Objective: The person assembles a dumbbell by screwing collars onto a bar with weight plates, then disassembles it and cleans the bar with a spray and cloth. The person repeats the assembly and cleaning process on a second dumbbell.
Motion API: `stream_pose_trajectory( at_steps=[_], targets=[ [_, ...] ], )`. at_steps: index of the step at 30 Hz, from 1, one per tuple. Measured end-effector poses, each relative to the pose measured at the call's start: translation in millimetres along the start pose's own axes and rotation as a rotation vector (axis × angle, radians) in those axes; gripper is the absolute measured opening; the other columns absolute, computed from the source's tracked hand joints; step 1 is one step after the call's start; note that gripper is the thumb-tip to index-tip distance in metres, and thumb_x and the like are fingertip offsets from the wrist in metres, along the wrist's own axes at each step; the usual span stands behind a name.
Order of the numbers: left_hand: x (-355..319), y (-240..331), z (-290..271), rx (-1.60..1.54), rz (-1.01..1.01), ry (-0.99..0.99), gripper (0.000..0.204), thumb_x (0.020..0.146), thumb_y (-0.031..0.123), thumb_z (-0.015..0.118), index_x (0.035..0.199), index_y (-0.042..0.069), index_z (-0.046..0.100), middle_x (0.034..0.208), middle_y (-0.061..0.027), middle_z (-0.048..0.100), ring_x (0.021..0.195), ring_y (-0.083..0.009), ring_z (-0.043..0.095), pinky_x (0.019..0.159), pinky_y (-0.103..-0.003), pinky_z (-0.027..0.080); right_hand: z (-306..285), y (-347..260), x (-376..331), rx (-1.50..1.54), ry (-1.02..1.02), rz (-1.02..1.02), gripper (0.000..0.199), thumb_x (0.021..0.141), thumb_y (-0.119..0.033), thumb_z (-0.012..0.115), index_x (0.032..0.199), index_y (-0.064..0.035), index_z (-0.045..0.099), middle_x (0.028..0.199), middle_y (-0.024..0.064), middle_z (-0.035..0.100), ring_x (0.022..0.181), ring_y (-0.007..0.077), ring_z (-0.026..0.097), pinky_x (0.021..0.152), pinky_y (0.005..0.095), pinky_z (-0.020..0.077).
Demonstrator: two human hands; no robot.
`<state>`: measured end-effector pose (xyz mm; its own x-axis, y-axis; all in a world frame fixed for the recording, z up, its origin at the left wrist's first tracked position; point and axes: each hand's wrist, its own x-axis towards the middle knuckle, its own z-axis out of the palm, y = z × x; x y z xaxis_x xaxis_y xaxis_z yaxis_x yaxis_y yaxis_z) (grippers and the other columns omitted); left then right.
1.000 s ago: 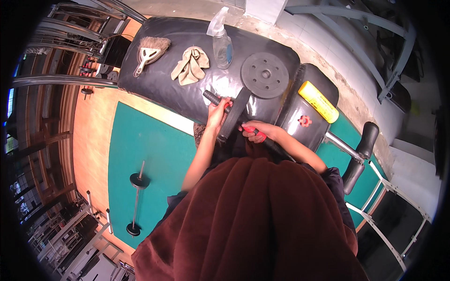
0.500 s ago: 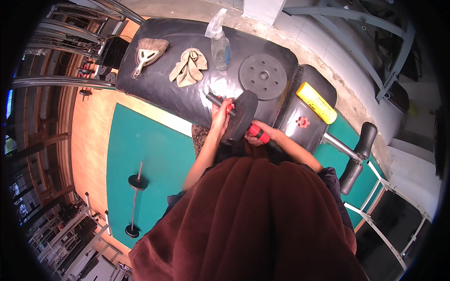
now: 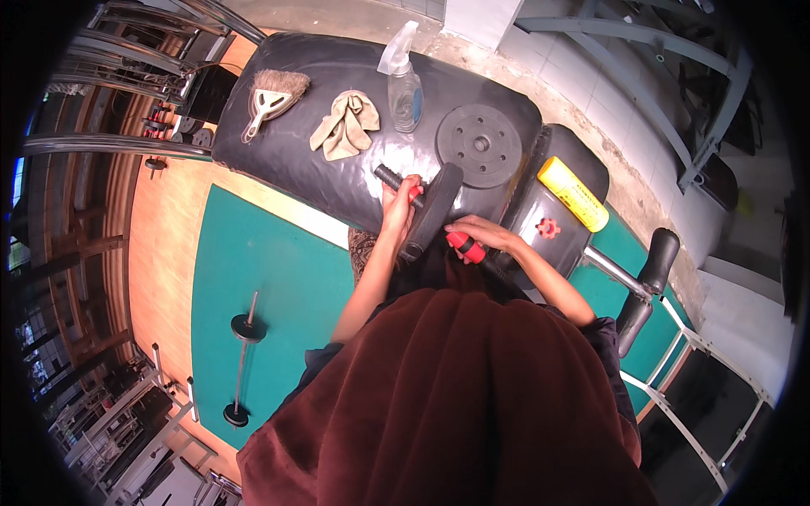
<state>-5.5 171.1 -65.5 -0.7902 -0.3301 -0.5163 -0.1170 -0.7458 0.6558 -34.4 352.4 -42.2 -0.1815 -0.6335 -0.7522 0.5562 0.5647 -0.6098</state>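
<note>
A short dumbbell bar with red grips lies across the near edge of a black padded bench point(image 3: 295, 160). A black weight plate point(image 3: 432, 211) stands on edge on the bar. My left hand point(image 3: 396, 211) is shut on the bar's dark threaded end point(image 3: 390, 178), left of the plate. My right hand point(image 3: 477, 232) grips the red handle point(image 3: 467, 247) on the plate's right side. A second black plate point(image 3: 483, 144) lies flat on the bench beyond. A red star-shaped collar nut point(image 3: 548, 228) rests on the smaller black pad to the right.
On the bench lie a hand brush point(image 3: 272, 97), a tan cloth point(image 3: 344, 126) and a clear spray bottle point(image 3: 404, 84). A yellow bar-shaped object point(image 3: 574, 194) sits on the right pad. A small barbell point(image 3: 240, 358) lies on the teal floor mat. Metal racks stand left.
The weight plate has slid further along the bar and stands more upright. Both hands have shifted slightly on the bar, the right hand drawing back along the red handle.
</note>
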Motion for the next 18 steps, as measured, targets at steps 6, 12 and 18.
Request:
stream_pose_trajectory(
  at_steps=[6, 12, 18],
  targets=[
    [-3, -9, -8, 0.076, 0.048, -0.001, 0.014, 0.079, 0.004, 0.058, 0.087, -0.001, 0.048, 0.082, -0.0075, 0.058, 0.070, -0.0120, 0.055, 0.065, -0.024, 0.047, -4, 23, 23, 0.579, -0.582, -0.030, 0.028, 0.085, -0.034, 0.051, 0.086, -0.0065, 0.050, 0.065, 0.0032, 0.050, 0.053, 0.0100, 0.051, 0.042, 0.0222, 0.0439],
    [-4, -12, 2, 0.210, 0.081, 0.139, 0.022, 0.078, 0.003, 0.060, 0.091, 0.001, 0.043, 0.082, -0.0064, 0.057, 0.072, -0.0110, 0.056, 0.066, -0.024, 0.048, 8, 26, 9, -0.146, 0.061, -0.188, 0.024, 0.079, -0.024, 0.059, 0.085, -0.0019, 0.052, 0.058, 0.0038, 0.054, 0.049, 0.0139, 0.054, 0.046, 0.0274, 0.0453],
    [-10, -13, 2, 0.006, -0.007, -0.029, 0.031, 0.078, 0.004, 0.062, 0.095, 0.005, 0.036, 0.084, -0.0052, 0.056, 0.072, -0.0108, 0.055, 0.067, -0.022, 0.046, -8, 30, 19, -0.033, -0.226, -0.070, 0.028, 0.083, -0.028, 0.054, 0.085, 0.0002, 0.053, 0.058, 0.0045, 0.054, 0.049, 0.0142, 0.054, 0.048, 0.0268, 0.0446]
  ],
)
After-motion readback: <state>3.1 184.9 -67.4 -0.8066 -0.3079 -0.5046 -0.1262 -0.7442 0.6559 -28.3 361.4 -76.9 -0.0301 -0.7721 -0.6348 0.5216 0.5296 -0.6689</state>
